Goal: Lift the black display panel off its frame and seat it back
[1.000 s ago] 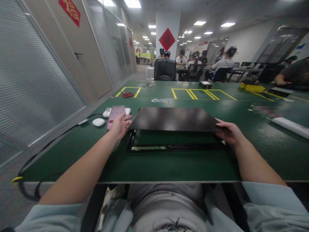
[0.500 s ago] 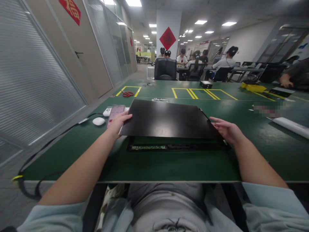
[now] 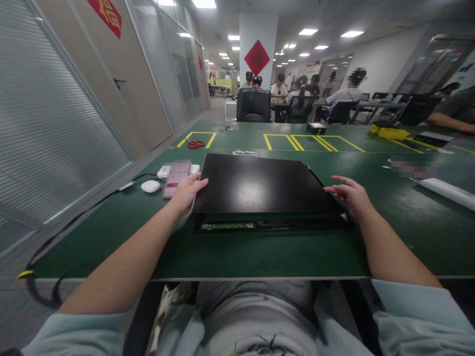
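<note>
A thin, glossy black display panel lies over a dark frame on the table, tilted slightly at its left side. Along the near edge of that frame, a strip of green circuit board shows. My left hand grips the panel's left edge, thumb on top and fingers at the side and below. Beside the right edge is my right hand, its fingers stretched out and apart. A fingertip is close to that edge; I cannot tell whether it touches. The panel hides most of the frame beneath.
The green table has yellow tape outlines. Left lie a phone, a white mouse-like object and red-handled scissors. Small metal pieces lie behind the panel. A white roll and yellow tray stand right. People sit farther back.
The panel's left side has come down and shifted slightly right with my left hand. My right hand's fingers have spread farther apart beside the right edge.
</note>
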Demonstrator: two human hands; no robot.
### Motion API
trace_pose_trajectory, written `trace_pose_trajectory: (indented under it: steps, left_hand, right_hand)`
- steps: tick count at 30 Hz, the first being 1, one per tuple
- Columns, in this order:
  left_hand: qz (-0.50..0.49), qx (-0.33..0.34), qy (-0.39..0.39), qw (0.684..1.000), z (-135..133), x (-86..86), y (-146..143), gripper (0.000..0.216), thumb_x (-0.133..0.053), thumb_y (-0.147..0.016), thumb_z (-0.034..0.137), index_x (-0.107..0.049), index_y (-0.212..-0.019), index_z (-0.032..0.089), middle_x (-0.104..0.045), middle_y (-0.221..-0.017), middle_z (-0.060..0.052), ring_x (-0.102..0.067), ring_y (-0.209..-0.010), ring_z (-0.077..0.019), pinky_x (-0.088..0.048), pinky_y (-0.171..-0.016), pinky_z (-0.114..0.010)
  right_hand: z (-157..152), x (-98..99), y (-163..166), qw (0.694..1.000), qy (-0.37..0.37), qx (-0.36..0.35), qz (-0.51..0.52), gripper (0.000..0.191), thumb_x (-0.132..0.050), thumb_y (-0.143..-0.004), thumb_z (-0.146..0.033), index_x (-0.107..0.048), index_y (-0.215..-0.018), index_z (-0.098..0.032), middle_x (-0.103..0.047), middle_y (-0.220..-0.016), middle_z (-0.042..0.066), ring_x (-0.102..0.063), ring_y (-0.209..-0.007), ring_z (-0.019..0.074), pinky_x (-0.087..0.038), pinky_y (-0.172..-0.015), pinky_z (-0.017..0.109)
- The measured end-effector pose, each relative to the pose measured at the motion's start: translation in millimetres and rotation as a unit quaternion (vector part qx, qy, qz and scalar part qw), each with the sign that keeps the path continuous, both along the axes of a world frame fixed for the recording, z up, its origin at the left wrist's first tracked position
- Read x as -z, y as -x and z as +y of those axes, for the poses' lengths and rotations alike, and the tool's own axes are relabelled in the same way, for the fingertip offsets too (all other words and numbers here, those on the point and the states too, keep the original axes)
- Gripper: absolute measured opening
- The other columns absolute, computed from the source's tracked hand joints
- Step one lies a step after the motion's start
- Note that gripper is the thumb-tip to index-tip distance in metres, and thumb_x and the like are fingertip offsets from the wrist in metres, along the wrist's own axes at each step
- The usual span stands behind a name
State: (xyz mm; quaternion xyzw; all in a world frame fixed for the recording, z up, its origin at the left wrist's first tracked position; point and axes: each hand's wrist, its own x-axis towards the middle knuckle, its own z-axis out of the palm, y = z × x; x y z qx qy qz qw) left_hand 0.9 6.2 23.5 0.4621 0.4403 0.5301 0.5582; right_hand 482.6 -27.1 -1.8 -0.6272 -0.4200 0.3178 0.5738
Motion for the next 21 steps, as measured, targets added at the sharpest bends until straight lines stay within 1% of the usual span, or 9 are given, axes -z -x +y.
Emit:
trace_pose_trajectory:
  steps: [3,7,11,16,21]
  left_hand:
    - [0.009,0.016,0.002,1.000,-0.1,6.0,-2.4,0.044,-0.080,-0.071,0.015,-0.070,-0.113,0.014,-0.082,-0.088,-0.008,-0.077,-0.076,-0.0233,-0.060,-0.063,-0.028]
    - [0.028,0.022,0.010,0.999,2.0,13.2,-2.5,0.044,-0.083,-0.074,0.017,-0.069,-0.115,0.014,-0.081,-0.084,-0.006,-0.077,-0.071,-0.0217,-0.063,-0.068,-0.031]
    - [0.036,0.014,0.025,0.999,3.4,16.2,-3.4,0.038,-0.083,-0.076,0.017,-0.070,-0.111,0.014,-0.080,-0.078,-0.006,-0.077,-0.068,-0.0222,-0.063,-0.069,-0.032]
    - [0.055,0.018,0.038,0.998,2.0,15.8,-4.7,0.037,-0.083,-0.078,0.018,-0.070,-0.112,0.015,-0.080,-0.077,-0.005,-0.075,-0.064,-0.0219,-0.062,-0.069,-0.034]
    - [0.055,0.007,0.036,0.998,5.3,18.0,-4.9,0.040,-0.087,-0.074,0.018,-0.070,-0.111,0.015,-0.079,-0.076,-0.005,-0.075,-0.065,-0.0226,-0.060,-0.065,-0.033]
  right_hand:
    - [1.9,3.8,-1.8,1.000,0.008,0.015,-0.020,0.038,-0.073,-0.063,-0.026,-0.069,-0.101,-0.021,-0.074,-0.067,0.004,-0.059,-0.052,0.0141,-0.039,-0.045,0.023]
    - [2.5,8.4,-3.9,0.998,0.008,0.031,-0.049,0.032,-0.071,-0.066,-0.024,-0.070,-0.098,-0.020,-0.072,-0.064,0.005,-0.068,-0.060,0.0189,-0.040,-0.046,0.024]
    - [2.7,11.8,-7.3,0.995,0.006,0.042,-0.090,0.032,-0.071,-0.069,-0.026,-0.071,-0.100,-0.022,-0.073,-0.065,0.004,-0.070,-0.064,0.0205,-0.043,-0.048,0.025]
    - [2.8,12.8,-9.7,0.988,0.028,0.058,-0.143,0.034,-0.070,-0.071,-0.031,-0.073,-0.103,-0.022,-0.073,-0.065,0.004,-0.069,-0.064,0.0218,-0.046,-0.053,0.029]
    - [0.9,11.8,-7.7,0.968,0.054,0.075,-0.235,0.035,-0.067,-0.075,-0.037,-0.075,-0.105,-0.023,-0.074,-0.068,0.005,-0.071,-0.071,0.0259,-0.051,-0.064,0.036]
